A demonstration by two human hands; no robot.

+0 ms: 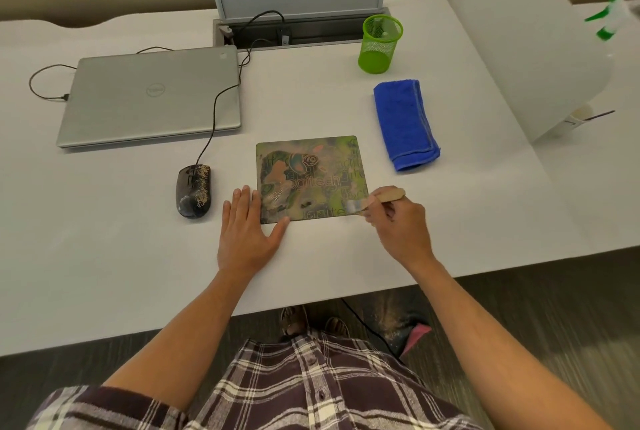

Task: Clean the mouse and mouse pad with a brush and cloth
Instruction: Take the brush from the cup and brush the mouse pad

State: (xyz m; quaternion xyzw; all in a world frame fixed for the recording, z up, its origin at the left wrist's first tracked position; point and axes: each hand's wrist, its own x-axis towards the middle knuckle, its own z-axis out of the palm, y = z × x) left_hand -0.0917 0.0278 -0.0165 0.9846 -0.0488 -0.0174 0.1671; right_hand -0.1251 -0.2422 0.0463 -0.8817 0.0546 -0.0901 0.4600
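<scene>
Our right fingers (375,202) curl round the wooden handle of the brush (377,200), its bristles touching the near right corner of the mouse pad (310,178), while our left hand (247,227) lies flat with straight fingers, pressing the pad's near left corner to the desk (138,239). If that flat hand eases, we judge a stroke could slide the pad. Grit swept leftward could land on the mouse (194,190), already speckled, just beside the pad. A wide sweep rightward may dust the folded blue cloth (405,124) nearby.
</scene>
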